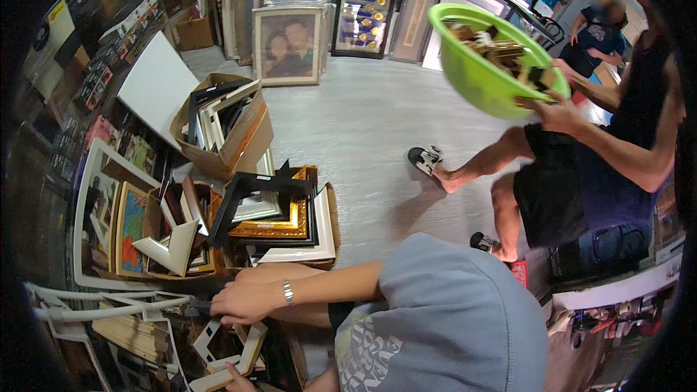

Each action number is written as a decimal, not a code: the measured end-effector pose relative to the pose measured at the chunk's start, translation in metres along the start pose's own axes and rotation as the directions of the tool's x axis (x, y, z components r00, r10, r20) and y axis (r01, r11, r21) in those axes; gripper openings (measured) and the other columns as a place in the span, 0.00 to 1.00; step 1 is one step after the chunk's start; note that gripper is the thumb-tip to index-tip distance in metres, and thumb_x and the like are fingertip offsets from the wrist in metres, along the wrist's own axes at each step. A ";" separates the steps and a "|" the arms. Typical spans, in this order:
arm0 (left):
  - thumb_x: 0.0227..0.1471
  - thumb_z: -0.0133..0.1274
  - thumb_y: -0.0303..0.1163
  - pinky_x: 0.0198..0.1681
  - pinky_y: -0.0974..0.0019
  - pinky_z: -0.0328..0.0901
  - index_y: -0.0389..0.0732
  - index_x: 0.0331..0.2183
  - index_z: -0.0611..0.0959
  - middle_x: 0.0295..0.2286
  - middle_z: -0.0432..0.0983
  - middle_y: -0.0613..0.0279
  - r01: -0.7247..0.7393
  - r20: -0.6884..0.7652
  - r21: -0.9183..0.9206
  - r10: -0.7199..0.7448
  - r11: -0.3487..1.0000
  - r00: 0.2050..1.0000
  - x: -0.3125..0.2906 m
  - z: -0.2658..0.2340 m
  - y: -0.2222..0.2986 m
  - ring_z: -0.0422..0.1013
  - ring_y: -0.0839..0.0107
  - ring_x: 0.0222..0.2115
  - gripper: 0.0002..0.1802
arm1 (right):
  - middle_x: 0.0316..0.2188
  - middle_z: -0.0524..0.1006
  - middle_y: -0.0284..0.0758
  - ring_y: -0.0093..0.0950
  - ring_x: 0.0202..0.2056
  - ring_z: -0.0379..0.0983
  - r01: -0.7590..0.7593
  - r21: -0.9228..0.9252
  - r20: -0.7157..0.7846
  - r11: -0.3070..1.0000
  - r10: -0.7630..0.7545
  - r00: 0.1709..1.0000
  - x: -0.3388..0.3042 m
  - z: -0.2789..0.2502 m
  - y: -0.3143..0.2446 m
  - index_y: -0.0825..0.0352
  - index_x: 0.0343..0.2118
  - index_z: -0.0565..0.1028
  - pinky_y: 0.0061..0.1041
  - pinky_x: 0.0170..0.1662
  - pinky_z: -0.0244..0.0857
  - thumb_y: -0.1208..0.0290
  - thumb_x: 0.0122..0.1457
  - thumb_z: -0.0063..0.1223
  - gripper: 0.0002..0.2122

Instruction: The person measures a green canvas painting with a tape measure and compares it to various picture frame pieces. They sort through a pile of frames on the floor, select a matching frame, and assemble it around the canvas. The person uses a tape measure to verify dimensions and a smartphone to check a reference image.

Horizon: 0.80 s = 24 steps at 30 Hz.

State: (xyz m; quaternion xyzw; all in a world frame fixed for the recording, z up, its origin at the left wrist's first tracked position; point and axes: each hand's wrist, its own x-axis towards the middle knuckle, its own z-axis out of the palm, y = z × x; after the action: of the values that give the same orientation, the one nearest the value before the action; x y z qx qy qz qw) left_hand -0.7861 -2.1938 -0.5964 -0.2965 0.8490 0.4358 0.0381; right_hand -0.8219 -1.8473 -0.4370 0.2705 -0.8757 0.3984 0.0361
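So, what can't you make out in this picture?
All in the head view:
Left hand: partly cut off by the lower edge.
Whatever lies under the right hand: covered by that hand.
Bottom of the green basin: hidden by its wall and the pieces inside.
Far person: small and blurred.

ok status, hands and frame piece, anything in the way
Left hand touching pale frame piece. Right hand near it, grip unclear. White rack close by.

Left hand (pixel 238 383): cut off by lower edge. Carrier (pixel 617 167): head cut off by dark rim. Distant person (pixel 597 35): head blurred.
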 end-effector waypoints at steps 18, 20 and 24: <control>0.52 0.59 0.49 0.48 0.55 0.65 0.25 0.51 0.70 0.48 0.71 0.41 -0.119 0.022 0.048 0.118 0.992 0.993 -0.033 -0.014 0.012 0.70 0.54 0.45 0.39 | 0.33 0.70 0.45 0.45 0.40 0.67 -0.827 -0.101 -0.857 0.554 0.373 0.355 -0.195 -0.166 0.216 0.70 0.38 0.70 0.42 0.44 0.60 0.66 0.60 0.50 0.11; 0.53 0.59 0.48 0.48 0.56 0.65 0.25 0.52 0.69 0.47 0.71 0.42 -0.124 0.059 0.022 0.122 0.992 0.991 -0.036 -0.012 0.022 0.70 0.56 0.45 0.38 | 0.33 0.71 0.46 0.46 0.39 0.69 -0.909 -0.059 -0.764 0.412 0.567 0.307 -0.233 -0.151 0.264 0.70 0.38 0.70 0.44 0.43 0.62 0.62 0.61 0.47 0.13; 0.54 0.58 0.46 0.48 0.57 0.65 0.25 0.52 0.68 0.46 0.71 0.43 -0.110 0.037 -0.036 0.111 0.993 0.993 -0.054 -0.003 0.050 0.70 0.59 0.44 0.37 | 0.33 0.72 0.45 0.46 0.38 0.71 -0.963 -0.151 -0.513 0.223 0.815 0.269 -0.253 -0.119 0.299 0.69 0.37 0.71 0.43 0.41 0.64 0.61 0.60 0.49 0.14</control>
State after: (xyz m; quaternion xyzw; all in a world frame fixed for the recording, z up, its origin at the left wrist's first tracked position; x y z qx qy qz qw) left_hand -0.7681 -2.1479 -0.5412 -0.2412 0.8556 0.4573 0.0252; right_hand -0.7748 -1.4888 -0.6288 -0.3763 -0.9100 0.1740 0.0010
